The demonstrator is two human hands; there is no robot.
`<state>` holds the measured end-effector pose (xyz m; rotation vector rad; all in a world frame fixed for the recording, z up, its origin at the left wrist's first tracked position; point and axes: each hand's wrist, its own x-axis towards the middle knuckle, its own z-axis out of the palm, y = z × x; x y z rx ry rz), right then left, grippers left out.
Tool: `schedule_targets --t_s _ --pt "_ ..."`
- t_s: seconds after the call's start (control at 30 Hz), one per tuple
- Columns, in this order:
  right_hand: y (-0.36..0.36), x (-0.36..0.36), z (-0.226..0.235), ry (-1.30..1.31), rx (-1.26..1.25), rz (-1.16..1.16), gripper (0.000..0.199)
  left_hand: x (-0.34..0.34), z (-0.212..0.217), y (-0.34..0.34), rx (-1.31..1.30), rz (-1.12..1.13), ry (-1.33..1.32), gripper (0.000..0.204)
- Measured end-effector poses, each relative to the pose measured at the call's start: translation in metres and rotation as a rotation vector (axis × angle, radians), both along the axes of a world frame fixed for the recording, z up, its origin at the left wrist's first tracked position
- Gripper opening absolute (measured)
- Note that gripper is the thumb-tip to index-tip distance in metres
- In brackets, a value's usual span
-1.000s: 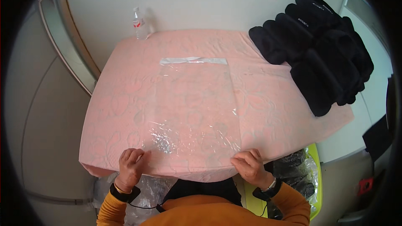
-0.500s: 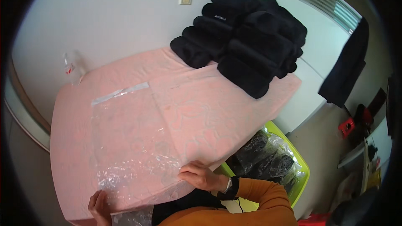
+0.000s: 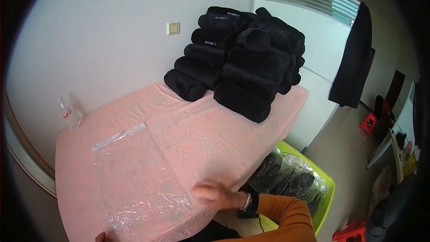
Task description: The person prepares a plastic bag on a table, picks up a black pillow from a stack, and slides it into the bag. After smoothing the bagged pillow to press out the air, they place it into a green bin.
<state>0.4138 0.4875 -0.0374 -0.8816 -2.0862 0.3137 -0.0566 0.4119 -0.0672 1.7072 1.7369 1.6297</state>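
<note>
A clear plastic bag [image 3: 134, 175] lies flat on the pink cloth of the worktop [image 3: 215, 125], near the front edge and toward its left side. Its long axis runs from the front edge away toward the wall, slightly slanted, and a white strip [image 3: 118, 136] closes its far end.

The right hand [image 3: 215, 194] rests open and flat on the cloth at the front edge, just beside the bag's near right corner; the motion blur hides whether the fingers touch the plastic. Of the left hand [image 3: 101, 237] only a sliver shows at the very bottom, at the bag's near left corner, and I cannot tell whether it grips anything. So the bag stretches away from both hands, each at one near corner.

At the far right corner of the worktop stands a pile of rolled black bundles [image 3: 242, 58], some with small pale labels on their ends. A clear empty bottle [image 3: 68, 113] with a red-and-white label stands at the far left edge. On the floor to the right, a lime-green basket [image 3: 327, 183] holds black rolls wrapped in clear bags. A square pale socket plate [image 3: 173, 28] sits on the wall, and a black coat [image 3: 354, 58] hangs at the right.
</note>
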Motion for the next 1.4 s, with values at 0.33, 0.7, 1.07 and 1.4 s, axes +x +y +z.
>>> schedule_targets --t_s 0.33,0.7,1.07,1.4 --pt "0.140 0.208 0.169 -0.078 0.447 -0.959 0.081 0.005 -0.003 0.002 -0.004 0.157 -0.045 0.026" --pt "0.240 0.267 0.250 -0.339 0.622 -1.243 0.102 0.005 -0.015 0.009 0.023 0.323 -0.001 0.028" --pt "0.291 0.307 0.257 -0.228 0.190 -1.575 0.079 0.022 0.005 0.005 -0.133 0.417 -0.007 0.024" --pt "0.285 0.401 0.221 0.478 0.630 -1.475 0.068 0.037 0.016 0.013 -0.122 0.388 -0.090 0.023"
